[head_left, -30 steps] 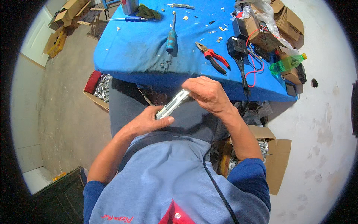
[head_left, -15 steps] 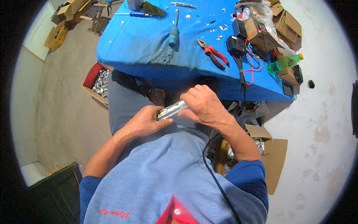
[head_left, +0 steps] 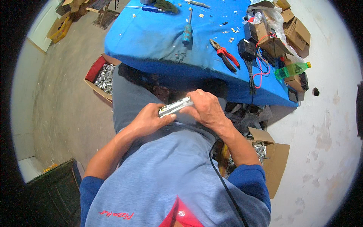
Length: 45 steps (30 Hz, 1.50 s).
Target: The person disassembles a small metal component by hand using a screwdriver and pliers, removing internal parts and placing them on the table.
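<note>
Above my lap, both hands are closed on a slim silver-and-white device casing [head_left: 176, 106], tilted up toward the right. Its upper side shows pale inner parts and a yellowish bit near the left end; the exact kind cannot be made out. My left hand [head_left: 150, 120] grips the lower left end, thumb along the near side. Around the upper right end are the fingers of my right hand [head_left: 206, 108], its thumb below the casing. On the blue-covered table [head_left: 151, 41] beyond lie red-and-black pliers [head_left: 225, 56] and a teal-handled screwdriver [head_left: 187, 33].
A blue screwdriver [head_left: 149, 8] lies farther back among small scraps. Black power adapters [head_left: 247, 49] with cables, a green bottle [head_left: 291, 70] and cartons crowd the table's right. A box of small metal cylinders [head_left: 104, 78] stands at floor left; another open carton [head_left: 278, 166] is at right.
My right hand has shifted slightly along the casing toward its right end, and more of the pale inside shows. The whole view has moved a little.
</note>
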Each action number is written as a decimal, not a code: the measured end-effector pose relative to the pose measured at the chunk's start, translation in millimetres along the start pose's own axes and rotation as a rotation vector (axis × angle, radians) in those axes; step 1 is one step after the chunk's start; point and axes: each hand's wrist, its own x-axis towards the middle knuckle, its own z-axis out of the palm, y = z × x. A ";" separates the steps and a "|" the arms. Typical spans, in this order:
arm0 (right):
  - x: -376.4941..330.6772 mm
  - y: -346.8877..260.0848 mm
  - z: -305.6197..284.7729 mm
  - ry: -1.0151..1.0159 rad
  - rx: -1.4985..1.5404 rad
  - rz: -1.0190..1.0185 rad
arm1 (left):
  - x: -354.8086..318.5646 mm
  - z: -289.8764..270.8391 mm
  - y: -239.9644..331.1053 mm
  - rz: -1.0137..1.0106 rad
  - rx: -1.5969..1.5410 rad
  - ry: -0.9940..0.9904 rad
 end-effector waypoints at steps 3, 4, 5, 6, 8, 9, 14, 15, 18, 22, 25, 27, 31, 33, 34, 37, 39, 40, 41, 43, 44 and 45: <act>1.1 -0.8 1.8 0.004 -0.009 0.011 | 0.9 -0.1 -1.9 -0.001 0.005 0.012; 1.5 -0.3 1.4 0.000 -0.018 0.012 | 1.3 0.6 -2.6 -0.001 0.010 0.017; 2.6 1.9 -0.8 -0.038 -0.029 -0.006 | 2.4 3.0 -4.5 0.006 -0.007 0.003; 4.3 5.5 -4.4 -0.074 -0.039 -0.023 | 3.4 6.6 -6.7 0.013 -0.021 -0.011; 10.7 6.8 -16.1 -0.145 -0.077 -0.062 | 2.8 13.8 -3.3 0.014 -0.075 -0.030; 14.1 5.9 -21.3 -0.173 -0.066 -0.104 | 2.1 14.5 -0.3 -0.002 -0.065 -0.062; 28.2 1.6 -40.1 -0.324 -0.101 -0.216 | 6.8 15.3 5.9 -0.052 0.018 -0.194; 30.4 0.1 -42.8 -0.343 -0.117 -0.216 | 8.7 13.9 8.1 -0.080 0.051 -0.223; 36.9 -0.3 -50.7 -0.345 -0.138 -0.249 | 14.9 14.7 8.4 -0.111 -0.033 -0.260; 39.8 -5.5 -53.6 -0.366 -0.155 -0.301 | 15.7 19.6 10.8 -0.134 -0.051 -0.243; 41.0 -4.1 -52.1 -0.320 -0.154 -0.271 | 17.1 23.0 19.7 -0.176 -0.097 -0.139; 37.6 4.4 -46.5 -0.244 -0.118 -0.226 | 18.9 26.7 21.5 -0.155 -0.079 -0.023; 25.0 9.2 -34.9 -0.200 0.022 -0.056 | 20.0 29.2 14.0 -0.181 -0.110 -0.017; 19.8 5.5 -20.2 -0.116 0.223 0.124 | 20.4 34.5 9.8 -0.221 -0.526 -0.006; 18.5 1.9 -9.5 -0.087 0.194 0.160 | 20.3 37.3 9.6 -0.242 -0.735 -0.002; 9.6 -7.7 7.2 0.062 0.417 0.319 | 20.3 37.6 19.8 -0.178 -0.769 0.042; -4.3 -10.8 10.0 0.231 0.564 0.464 | 20.1 35.9 21.5 -0.173 -0.686 0.055; -13.6 -12.1 9.3 0.320 0.637 0.534 | 19.6 34.7 22.5 -0.167 -0.642 0.062; -28.9 -13.7 7.6 0.394 0.686 0.579 | 19.2 34.0 19.7 -0.168 -0.645 0.043; -69.7 1.0 2.9 0.583 0.329 0.558 | 18.9 35.6 10.1 -0.168 -0.656 -0.005; -95.8 11.3 -2.6 0.681 0.145 0.543 | 18.1 36.4 9.5 -0.155 -0.638 -0.014; -118.2 16.6 -13.4 0.794 0.102 0.608 | 16.9 37.5 7.9 -0.142 -0.623 -0.019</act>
